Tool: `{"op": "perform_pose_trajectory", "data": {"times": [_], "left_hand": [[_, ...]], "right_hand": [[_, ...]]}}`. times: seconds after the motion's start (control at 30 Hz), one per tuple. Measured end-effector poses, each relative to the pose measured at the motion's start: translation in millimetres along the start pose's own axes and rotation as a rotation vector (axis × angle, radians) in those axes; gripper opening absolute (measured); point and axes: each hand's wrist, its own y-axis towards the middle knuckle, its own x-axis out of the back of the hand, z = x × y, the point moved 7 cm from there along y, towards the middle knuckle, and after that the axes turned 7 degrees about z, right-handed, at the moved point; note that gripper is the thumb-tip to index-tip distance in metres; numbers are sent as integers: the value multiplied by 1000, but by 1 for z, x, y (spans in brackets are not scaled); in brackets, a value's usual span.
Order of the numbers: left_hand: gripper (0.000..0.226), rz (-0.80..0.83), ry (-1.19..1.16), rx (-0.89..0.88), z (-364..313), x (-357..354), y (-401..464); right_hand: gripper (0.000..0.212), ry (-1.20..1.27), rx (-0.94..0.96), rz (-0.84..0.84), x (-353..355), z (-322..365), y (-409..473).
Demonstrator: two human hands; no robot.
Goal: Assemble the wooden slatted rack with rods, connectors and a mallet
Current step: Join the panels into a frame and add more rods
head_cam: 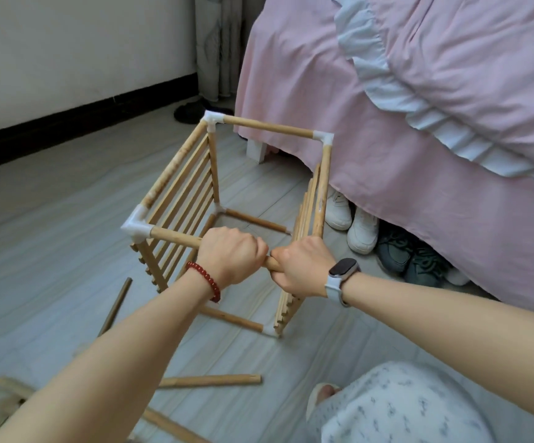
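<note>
rack (195, 193) stands on the floor (51, 251) just beside the bed (419, 155), open frame, slatted panel on each side, white connectors (136, 227) at the corners. near top rod (176, 237) runs from the near-left connector toward the rack's near-right corner.

left hand (232, 259) fully curled round that rod, knuckles up, red bead bracelet (205, 284) on the wrist. right hand (304, 266) wrapped tight at the rod's right end, over the near-right corner; whether it also covers a connector there i cannot tell (the fist hides the joint). watch (342, 273) on that wrist.

judgement: the two fists sit close together so one steadies the rod while the other presses or twists the end home. a hand-seating step, before any tapping. no mallet in view.

lower rods already in at the rack's base, far top rod seated between two connectors. frame looks mostly done, near-right top joint the open question.

spare rods (211, 380) lie on the floor on the near side of the rack, one more off its left foot, likely kept within reach. shoes (363, 231) under the bed edge, right of the rack. patterned knee (403, 407) in the near right corner (person crouched close).
</note>
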Motion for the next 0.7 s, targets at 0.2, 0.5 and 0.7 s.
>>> {"op": "perform_pose_trajectory", "data": {"times": [0.2, 0.5, 0.7], "left_hand": [[43, 103, -170, 78, 24, -6, -18], [30, 368, -164, 336, 109, -3, -58], [24, 38, -413, 369, 88, 48, 10]], "right_hand": [[59, 360, 169, -123, 14, -5, -20], [40, 805, 48, -312, 24, -69, -5], [35, 1181, -420, -455, -13, -145, 19]]}}
